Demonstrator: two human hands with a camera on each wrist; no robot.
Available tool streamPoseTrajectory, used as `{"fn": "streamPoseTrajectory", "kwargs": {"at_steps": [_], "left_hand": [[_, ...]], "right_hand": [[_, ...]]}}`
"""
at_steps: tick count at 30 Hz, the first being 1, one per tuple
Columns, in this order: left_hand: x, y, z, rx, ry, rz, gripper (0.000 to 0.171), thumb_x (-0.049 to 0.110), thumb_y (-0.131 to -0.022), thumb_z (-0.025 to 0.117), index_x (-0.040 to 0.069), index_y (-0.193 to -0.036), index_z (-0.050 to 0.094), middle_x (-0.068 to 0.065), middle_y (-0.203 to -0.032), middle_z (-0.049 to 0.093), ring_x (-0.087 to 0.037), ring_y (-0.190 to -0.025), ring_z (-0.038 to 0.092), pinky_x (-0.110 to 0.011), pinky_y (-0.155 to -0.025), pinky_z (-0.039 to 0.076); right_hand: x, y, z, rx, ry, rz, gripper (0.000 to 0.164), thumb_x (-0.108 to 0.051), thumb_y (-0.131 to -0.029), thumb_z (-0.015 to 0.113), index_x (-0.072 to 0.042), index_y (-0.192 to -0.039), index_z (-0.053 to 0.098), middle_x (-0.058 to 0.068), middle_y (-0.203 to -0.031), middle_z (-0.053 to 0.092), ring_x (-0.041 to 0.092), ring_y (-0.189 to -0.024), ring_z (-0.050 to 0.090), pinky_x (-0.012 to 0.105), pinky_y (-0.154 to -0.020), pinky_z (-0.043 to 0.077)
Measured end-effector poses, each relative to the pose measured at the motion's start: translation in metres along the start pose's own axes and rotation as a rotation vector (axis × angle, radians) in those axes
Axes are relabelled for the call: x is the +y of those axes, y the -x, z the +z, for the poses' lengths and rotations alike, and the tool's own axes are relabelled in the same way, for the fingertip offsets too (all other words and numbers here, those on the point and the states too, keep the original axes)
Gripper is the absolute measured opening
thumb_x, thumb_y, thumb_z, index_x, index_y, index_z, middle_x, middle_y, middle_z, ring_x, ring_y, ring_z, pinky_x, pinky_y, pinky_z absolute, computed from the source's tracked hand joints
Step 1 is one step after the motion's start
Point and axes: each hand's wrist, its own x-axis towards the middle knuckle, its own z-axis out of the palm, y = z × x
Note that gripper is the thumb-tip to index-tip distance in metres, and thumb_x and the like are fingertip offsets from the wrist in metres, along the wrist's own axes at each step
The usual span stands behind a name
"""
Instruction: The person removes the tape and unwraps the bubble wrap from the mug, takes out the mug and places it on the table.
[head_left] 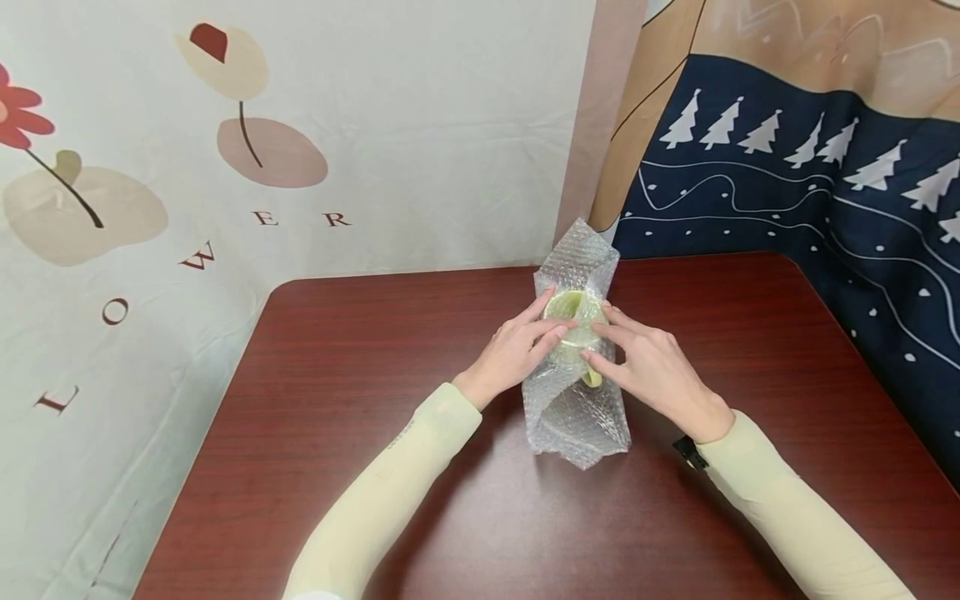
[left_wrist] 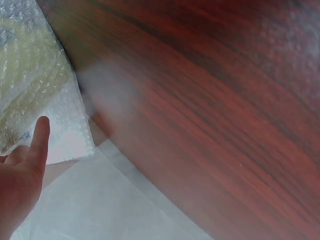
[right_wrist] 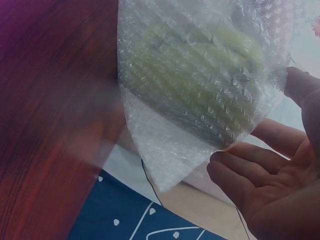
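A pale yellow-green mug sits in clear bubble wrap, its round mouth and handle showing through the film. My left hand touches the wrap from the left, thumb and forefinger extended over the mug's mouth. From the other side my right hand lays spread fingers and thumb on the wrap by the rim. In the right wrist view the wrapped mug stands beside loosely bent fingers. One straight finger lies along the wrap in the left wrist view.
The dark red wooden table spreads around the package. Behind it hangs a pale cloth with flower prints and letters. A navy cloth with white trees hangs at the right. A black wristband is on the right wrist.
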Motion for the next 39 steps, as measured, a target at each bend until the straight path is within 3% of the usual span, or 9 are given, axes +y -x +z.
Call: {"fn": "streamPoseTrajectory", "kwargs": {"at_steps": [2, 5, 9, 11, 14, 19, 25, 28, 39], "left_hand": [[0.000, 0.001, 0.002, 0.008, 0.016, -0.004, 0.037, 0.034, -0.112, 0.048, 0.020, -0.140, 0.068, -0.010, -0.171, 0.021, -0.032, -0.134, 0.057, -0.046, -0.114, 0.042], [-0.001, 0.002, 0.005, 0.031, 0.038, -0.003, 0.038, 0.035, -0.112, 0.048, 0.020, -0.141, 0.067, -0.011, -0.171, 0.022, -0.032, -0.135, 0.056, -0.046, -0.113, 0.043], [-0.001, 0.003, 0.007, 0.051, 0.050, 0.008, 0.041, 0.035, -0.112, 0.048, 0.019, -0.146, 0.062, -0.015, -0.170, 0.023, -0.033, -0.138, 0.053, -0.046, -0.113, 0.043], [-0.001, 0.003, 0.007, 0.055, 0.046, 0.014, 0.042, 0.034, -0.112, 0.048, 0.018, -0.149, 0.059, -0.017, -0.170, 0.023, -0.034, -0.139, 0.051, -0.046, -0.114, 0.042], [-0.001, 0.002, 0.008, 0.053, 0.041, 0.021, 0.044, 0.034, -0.112, 0.048, 0.018, -0.152, 0.054, -0.018, -0.170, 0.023, -0.035, -0.142, 0.048, -0.045, -0.115, 0.041], [-0.001, 0.002, 0.009, 0.053, 0.026, 0.028, 0.047, 0.036, -0.111, 0.046, 0.019, -0.155, 0.050, -0.018, -0.170, 0.022, -0.037, -0.142, 0.048, -0.047, -0.115, 0.040], [-0.004, 0.002, 0.010, 0.059, -0.012, 0.021, 0.068, 0.049, -0.107, 0.033, 0.014, -0.165, 0.029, -0.015, -0.170, 0.022, -0.033, -0.147, 0.040, -0.046, -0.117, 0.038], [-0.004, 0.002, 0.010, 0.062, -0.009, 0.021, 0.075, 0.051, -0.104, 0.032, 0.008, -0.165, 0.025, -0.014, -0.170, 0.024, -0.031, -0.150, 0.036, -0.043, -0.119, 0.035], [-0.001, 0.002, 0.006, 0.041, -0.015, 0.009, 0.062, 0.038, -0.110, 0.044, 0.006, -0.162, 0.032, -0.014, -0.170, 0.025, -0.029, -0.150, 0.036, -0.043, -0.119, 0.035]], "right_hand": [[0.001, 0.000, 0.000, 0.004, -0.011, 0.000, 0.051, -0.030, -0.089, 0.083, 0.003, -0.126, 0.073, 0.030, -0.143, 0.056, 0.044, -0.101, 0.072, 0.046, -0.072, 0.062], [0.003, 0.000, -0.001, 0.008, -0.029, 0.004, 0.049, -0.028, -0.089, 0.083, 0.003, -0.126, 0.073, 0.029, -0.142, 0.057, 0.035, -0.077, 0.074, 0.037, -0.064, 0.062], [0.006, 0.000, -0.002, -0.001, -0.052, 0.017, 0.048, -0.026, -0.089, 0.082, 0.002, -0.127, 0.072, 0.026, -0.143, 0.057, 0.017, -0.053, 0.061, 0.028, -0.054, 0.056], [0.007, 0.001, -0.001, -0.003, -0.057, 0.020, 0.048, -0.026, -0.090, 0.082, 0.002, -0.127, 0.072, 0.025, -0.144, 0.057, 0.021, -0.057, 0.065, 0.030, -0.058, 0.058], [0.009, 0.001, -0.001, 0.001, -0.068, 0.021, 0.046, -0.025, -0.091, 0.080, 0.002, -0.127, 0.072, 0.025, -0.143, 0.058, 0.033, -0.078, 0.074, 0.040, -0.069, 0.062], [0.012, 0.003, 0.000, 0.010, -0.112, 0.022, 0.042, -0.021, -0.093, 0.079, 0.002, -0.127, 0.072, 0.024, -0.143, 0.058, 0.042, -0.102, 0.072, 0.049, -0.082, 0.061], [0.015, 0.005, 0.000, 0.017, -0.166, 0.009, 0.039, -0.019, -0.095, 0.076, 0.003, -0.127, 0.072, 0.023, -0.145, 0.057, 0.042, -0.114, 0.068, 0.053, -0.090, 0.057], [0.016, 0.005, -0.001, 0.019, -0.179, 0.007, 0.039, -0.019, -0.096, 0.076, 0.003, -0.127, 0.072, 0.022, -0.145, 0.057, 0.041, -0.117, 0.067, 0.053, -0.092, 0.056], [0.015, 0.006, -0.005, 0.013, -0.211, 0.035, 0.031, -0.011, -0.097, 0.073, 0.001, -0.125, 0.072, 0.018, -0.146, 0.058, 0.039, -0.124, 0.064, 0.054, -0.098, 0.052]]}}
